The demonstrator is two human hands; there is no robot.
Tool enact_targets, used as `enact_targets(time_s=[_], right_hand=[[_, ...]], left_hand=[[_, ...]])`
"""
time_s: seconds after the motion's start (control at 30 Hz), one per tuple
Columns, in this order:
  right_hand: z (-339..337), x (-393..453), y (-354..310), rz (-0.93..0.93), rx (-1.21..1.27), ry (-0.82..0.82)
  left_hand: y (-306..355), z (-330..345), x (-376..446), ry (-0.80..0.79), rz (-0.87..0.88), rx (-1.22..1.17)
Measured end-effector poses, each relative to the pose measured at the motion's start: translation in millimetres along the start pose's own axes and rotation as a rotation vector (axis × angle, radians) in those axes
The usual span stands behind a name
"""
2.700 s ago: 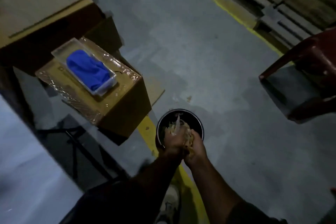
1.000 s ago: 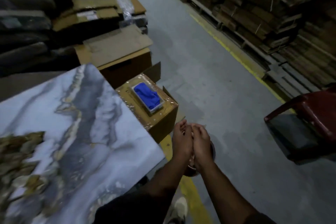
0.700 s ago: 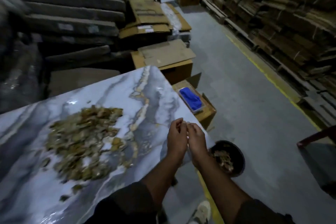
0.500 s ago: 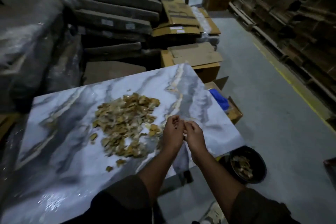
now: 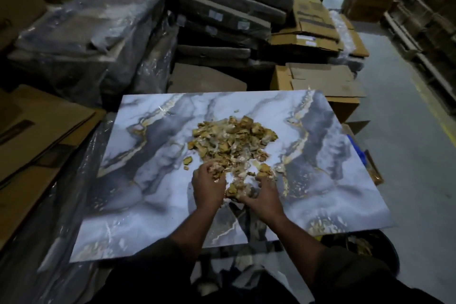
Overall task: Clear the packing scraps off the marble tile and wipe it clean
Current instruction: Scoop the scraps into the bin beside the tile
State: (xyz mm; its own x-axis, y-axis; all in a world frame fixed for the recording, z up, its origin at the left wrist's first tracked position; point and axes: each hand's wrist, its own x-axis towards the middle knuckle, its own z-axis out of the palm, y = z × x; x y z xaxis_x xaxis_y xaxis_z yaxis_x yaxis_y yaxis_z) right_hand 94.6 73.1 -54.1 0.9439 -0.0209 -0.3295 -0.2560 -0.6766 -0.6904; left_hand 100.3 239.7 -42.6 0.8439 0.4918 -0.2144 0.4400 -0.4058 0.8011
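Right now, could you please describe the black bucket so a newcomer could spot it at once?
Start at the marble tile bearing the scrap pile. Below its near right corner, on the floor, sits the black bucket. It is round, dark and holds scraps, unlike the square cardboard boxes behind.

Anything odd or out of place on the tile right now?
Yes: a pile of scraps sits mid-tile, with strays beside it. Left hand and right hand cup the near edge. No damage visible on the tile.

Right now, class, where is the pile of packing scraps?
In the head view, the pile of packing scraps lies near the centre of the marble tile, just beyond the left hand and right hand gathering its near edge.
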Motion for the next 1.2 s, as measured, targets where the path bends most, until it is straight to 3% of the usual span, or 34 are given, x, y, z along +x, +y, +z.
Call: enact_targets(time_s=[0.07,0.2,0.4,0.67,0.87,0.97,1.2], right_hand=[[7.1,4.3,-1.8,-0.023,-0.109,-0.011],[20.5,14.2,-3.9,-0.055,-0.202,-0.023],[28.8,41.7,-6.1,-0.073,-0.170,0.020],[6.4,74.0,-6.4,-0.337,-0.405,0.125],[10.9,106.5,-10.5,-0.587,-0.562,0.023],[18.6,112.0,-9.2,-0.637,-0.609,-0.022],[34.0,99.4,7.5,-0.685,-0.597,0.036]], left_hand=[[-6.3,-2.5,4.8,0.026,-0.033,0.127],[-16.3,-0.8,16.2,-0.074,-0.081,0.247],[-1.0,18.7,31.2,-0.209,-0.001,0.153],[-1.2,14.1,42.1,-0.021,0.054,0.212],[-8.7,18.1,41.2,-0.211,0.304,0.261],[-9.8,21.8,43.8,-0.228,0.313,0.261],[-11.1,22.9,50.6,-0.253,0.296,0.153]])
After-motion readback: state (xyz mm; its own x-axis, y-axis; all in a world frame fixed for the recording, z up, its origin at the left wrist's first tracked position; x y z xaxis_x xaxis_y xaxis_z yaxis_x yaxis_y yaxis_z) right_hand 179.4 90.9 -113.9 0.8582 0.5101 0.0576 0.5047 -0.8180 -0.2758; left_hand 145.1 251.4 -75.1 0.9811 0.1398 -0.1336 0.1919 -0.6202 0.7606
